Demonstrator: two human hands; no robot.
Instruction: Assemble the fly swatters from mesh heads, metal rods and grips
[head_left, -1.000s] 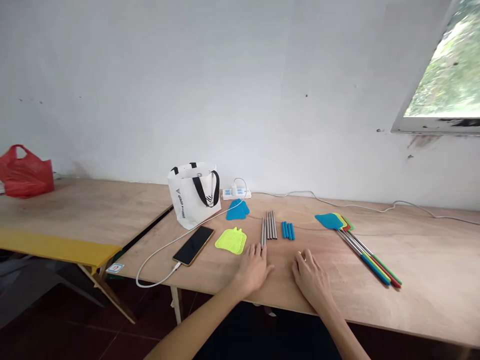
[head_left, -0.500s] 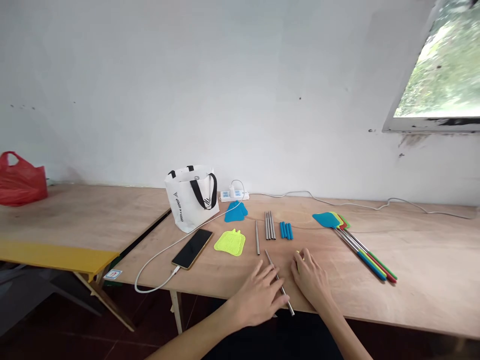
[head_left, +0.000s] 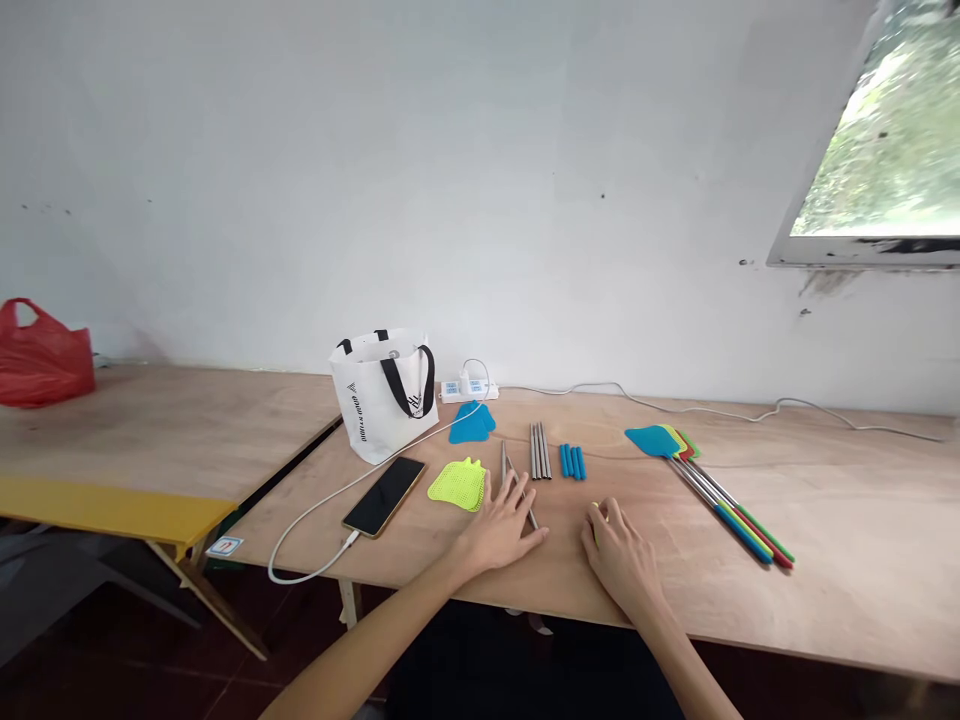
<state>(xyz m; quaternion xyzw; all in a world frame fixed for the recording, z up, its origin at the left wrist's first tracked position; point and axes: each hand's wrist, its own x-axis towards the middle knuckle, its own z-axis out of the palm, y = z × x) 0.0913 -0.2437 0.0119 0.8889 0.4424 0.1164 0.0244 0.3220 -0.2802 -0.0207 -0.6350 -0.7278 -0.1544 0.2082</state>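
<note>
My left hand (head_left: 501,528) lies flat with fingers spread on the plywood table (head_left: 825,560), resting over two loose metal rods (head_left: 505,462) beside a yellow mesh swatter head (head_left: 460,484). Close to its right, my right hand (head_left: 618,553) rests on the table with fingers curled over something small and yellow that I cannot make out. Beyond the hands lie a bundle of metal rods (head_left: 539,450) and several blue grip sleeves (head_left: 574,461). A blue swatter head (head_left: 472,423) lies further back.
Finished fly swatters (head_left: 709,488) with coloured heads and handles lie at the right. A phone (head_left: 384,496) on a white cable, a white tote bag (head_left: 385,391) and a power strip (head_left: 469,389) are at the left. A second table holds a red bag (head_left: 41,355).
My left hand moved forward from the table's near edge onto the loose rods. The rod that lay slanted near the edge now lies beside the other rod by the yellow head.
</note>
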